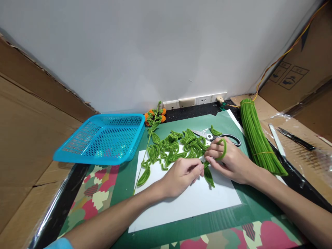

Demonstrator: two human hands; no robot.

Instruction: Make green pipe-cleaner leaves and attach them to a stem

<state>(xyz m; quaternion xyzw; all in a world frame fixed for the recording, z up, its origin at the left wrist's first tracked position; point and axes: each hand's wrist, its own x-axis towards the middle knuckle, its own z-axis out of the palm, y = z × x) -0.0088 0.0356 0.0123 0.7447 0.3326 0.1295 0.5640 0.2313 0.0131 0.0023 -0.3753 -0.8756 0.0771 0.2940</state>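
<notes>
My left hand (181, 175) is closed in a pinch, its fingertips meeting the right ones over a white sheet (166, 211). Between the hands hangs a green pipe cleaner leaf (209, 177), its upper end hidden by the fingers. My right hand (232, 160) is closed on a green pipe cleaner (224, 149), whose free end curls up over the fingers. Just beyond them spreads a pile of bent green pipe cleaner leaves (169, 145). Black-handled scissors (207, 136) lie behind my right hand, partly covered by it.
A blue plastic basket (121, 152) stands at the left. Beside it lies a pipe cleaner stem with orange flowers (163, 119). At the right are a bundle of green pipe cleaners (259, 138), a white-bladed tool (276, 138) and black-handled tweezers (298, 139). Cardboard (33, 121) flanks the table.
</notes>
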